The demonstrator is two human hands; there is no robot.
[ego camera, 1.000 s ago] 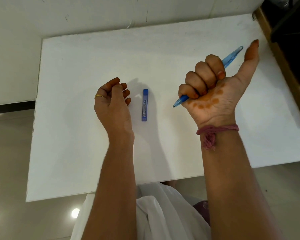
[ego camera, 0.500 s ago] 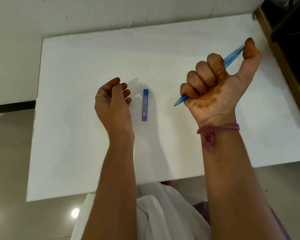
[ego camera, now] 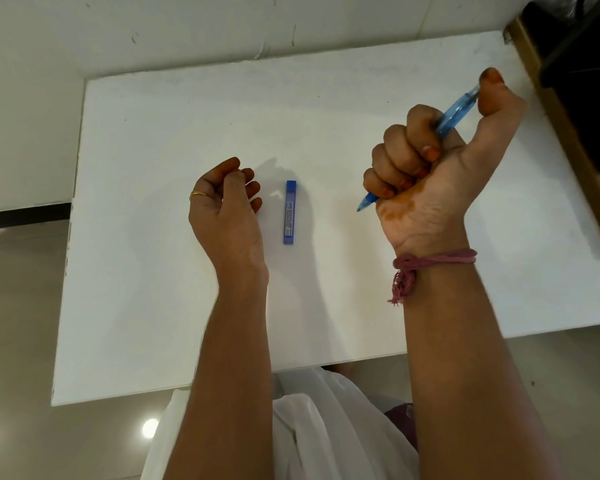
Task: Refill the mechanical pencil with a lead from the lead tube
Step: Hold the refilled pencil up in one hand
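A translucent blue mechanical pencil (ego camera: 456,114) is gripped in the fist of my right hand (ego camera: 426,181), raised above the white table (ego camera: 160,306). Its tip pokes out below my little finger, pointing down-left. My thumb is bent over the pencil's top end and touches it. The blue lead tube (ego camera: 290,212) lies flat on the table between my hands, lengthwise away from me, with nothing touching it. My left hand (ego camera: 226,209) rests on the table just left of the tube, fingers loosely curled and holding nothing.
A brown wooden piece of furniture with dark items (ego camera: 575,98) stands against the table's right edge. A white wall runs behind the table. White cloth (ego camera: 312,427) on my lap shows below the near edge.
My right thumb, stretched straight out a second ago, has folded down onto the pencil's top end. The left hand and the lead tube have stayed still.
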